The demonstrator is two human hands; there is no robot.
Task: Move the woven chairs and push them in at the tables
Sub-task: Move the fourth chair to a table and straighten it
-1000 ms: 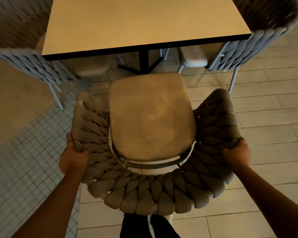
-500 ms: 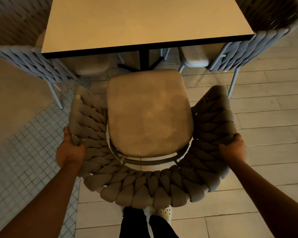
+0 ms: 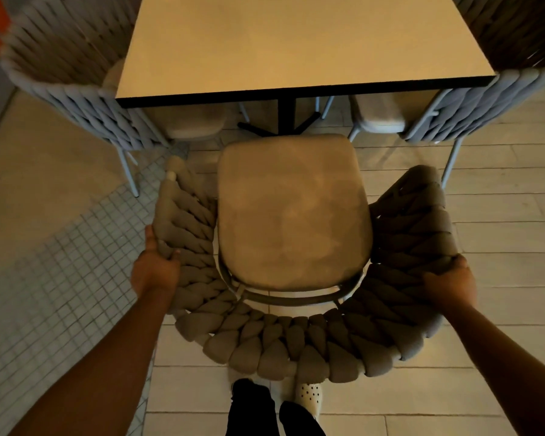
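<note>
A woven chair (image 3: 291, 344) with a thick braided grey back and a beige seat cushion (image 3: 291, 212) stands right in front of me, facing the table (image 3: 296, 42). My left hand (image 3: 155, 269) grips the left side of the braided back. My right hand (image 3: 449, 281) grips the right side. The cushion's front edge lies just short of the table's near edge, close to the black pedestal base (image 3: 283, 121).
Two more woven chairs are tucked at the table's sides, one on the left (image 3: 76, 89) and one on the right (image 3: 485, 99). Small mosaic tiles (image 3: 54, 294) cover the floor to the left and pale planks to the right. My feet (image 3: 307, 394) stand behind the chair.
The chair has slid forward toward the table with both hands still holding its back; its seat now sits closer to the table edge.
</note>
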